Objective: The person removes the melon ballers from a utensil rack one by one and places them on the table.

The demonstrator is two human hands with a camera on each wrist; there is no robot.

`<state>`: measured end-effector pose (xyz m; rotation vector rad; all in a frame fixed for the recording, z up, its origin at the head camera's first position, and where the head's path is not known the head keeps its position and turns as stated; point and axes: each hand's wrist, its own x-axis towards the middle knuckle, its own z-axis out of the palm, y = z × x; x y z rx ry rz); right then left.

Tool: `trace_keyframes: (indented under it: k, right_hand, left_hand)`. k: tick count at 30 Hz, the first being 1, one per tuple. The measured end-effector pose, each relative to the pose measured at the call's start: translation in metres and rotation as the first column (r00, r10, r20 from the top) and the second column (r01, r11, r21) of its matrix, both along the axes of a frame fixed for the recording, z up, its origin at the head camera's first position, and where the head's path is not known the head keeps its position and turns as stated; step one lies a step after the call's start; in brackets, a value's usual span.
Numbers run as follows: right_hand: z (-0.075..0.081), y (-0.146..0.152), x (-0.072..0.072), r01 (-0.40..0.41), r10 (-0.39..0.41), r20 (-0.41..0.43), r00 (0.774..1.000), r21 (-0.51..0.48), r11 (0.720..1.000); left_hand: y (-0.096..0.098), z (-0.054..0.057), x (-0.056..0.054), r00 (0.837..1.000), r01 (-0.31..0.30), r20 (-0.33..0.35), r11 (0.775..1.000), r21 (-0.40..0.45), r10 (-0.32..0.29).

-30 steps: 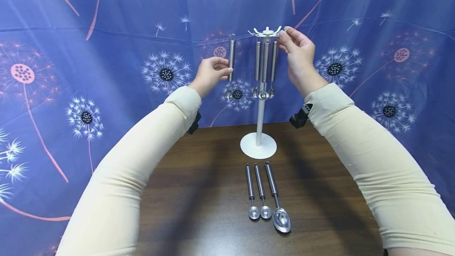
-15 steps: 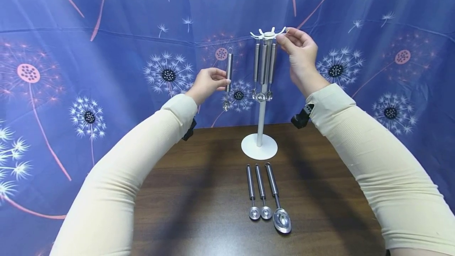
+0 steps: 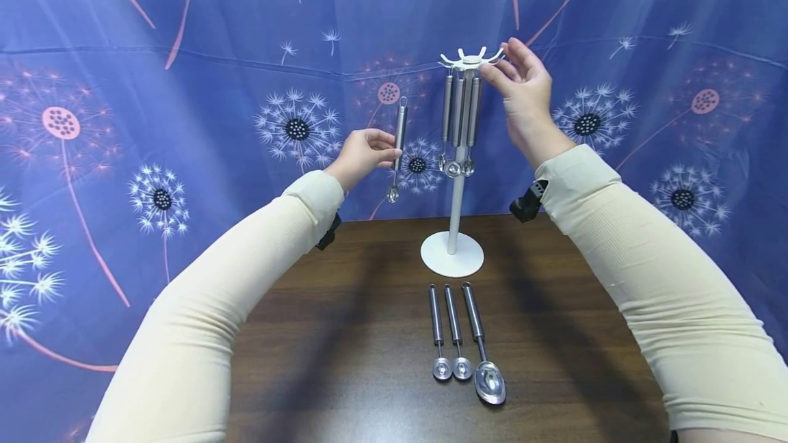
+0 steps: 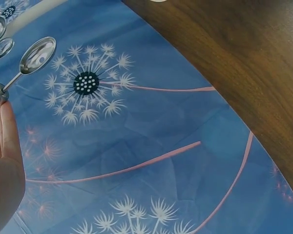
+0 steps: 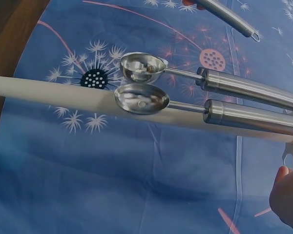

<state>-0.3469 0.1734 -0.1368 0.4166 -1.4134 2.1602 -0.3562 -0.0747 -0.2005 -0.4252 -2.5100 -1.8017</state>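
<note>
My left hand pinches the handle of a steel measuring spoon, held upright in the air left of the stand, bowl down. In the left wrist view the bowl of that measuring spoon shows beyond my fingertips. A white rotating stand carries a ring of upturned hooks. Several measuring spoons hang from it by their handle loops. My right hand is up at the ring's right side, thumb and fingers spread around a hook; in the right wrist view the thumb is near the ring.
Three more spoons lie side by side on the brown wooden table in front of the stand: two small round ones and a larger oval one. A blue dandelion-print cloth hangs behind the table.
My left hand has lowered with its measuring spoon, which now leans slightly. The stand's hook ring has turned a little, and my right thumb and fingers have spread wider at it.
</note>
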Motion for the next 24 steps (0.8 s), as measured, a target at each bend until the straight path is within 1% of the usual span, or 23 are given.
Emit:
trace_keyframes:
  k: [4, 10, 17, 21, 24]
  right_hand:
    - [0.000, -0.001, -0.001, 0.003, -0.003, -0.008, 1.000, 0.031, 1.000]
    - [0.000, 0.000, -0.003, 0.002, -0.001, -0.008, 1.000, 0.019, 1.000]
    - [0.001, 0.002, -0.005, -0.037, 0.035, -0.046, 0.998, -0.056, 0.998]
    - [0.000, 0.004, -0.005, -0.039, 0.033, -0.059, 0.998, -0.097, 0.995]
    - [0.000, 0.004, -0.006, -0.029, 0.022, -0.058, 0.998, -0.108, 0.994]
  left_hand:
    - [-0.001, -0.005, -0.001, 1.000, 0.004, 0.008, 1.000, -0.007, -0.004]
    - [-0.004, -0.011, 0.002, 1.000, 0.015, 0.016, 1.000, -0.009, -0.015]
    - [-0.008, -0.018, 0.006, 0.999, 0.024, 0.033, 1.000, -0.015, -0.024]
    - [-0.009, -0.023, 0.007, 0.999, 0.022, 0.036, 0.999, -0.024, -0.021]
    - [-0.011, -0.026, 0.008, 0.999, 0.021, 0.039, 0.999, -0.029, -0.020]
